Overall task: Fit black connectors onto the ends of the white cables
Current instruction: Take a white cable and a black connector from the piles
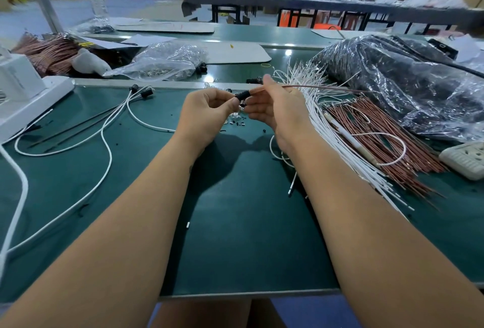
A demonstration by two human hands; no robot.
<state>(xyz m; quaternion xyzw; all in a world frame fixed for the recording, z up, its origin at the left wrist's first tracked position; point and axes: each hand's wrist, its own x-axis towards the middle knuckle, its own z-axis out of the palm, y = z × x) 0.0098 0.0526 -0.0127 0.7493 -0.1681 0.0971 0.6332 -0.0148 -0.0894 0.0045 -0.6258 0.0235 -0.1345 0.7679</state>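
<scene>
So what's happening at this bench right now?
A person at a green bench is assembling cables by hand. The left hand pinches a black connector, while the right hand holds a thin reddish-brown wire at the connector's end. Whether the wire is seated yet cannot be told. White cables already wearing black connectors lie to the left; bundles of loose white cables and reddish-brown wires wait on the right.
</scene>
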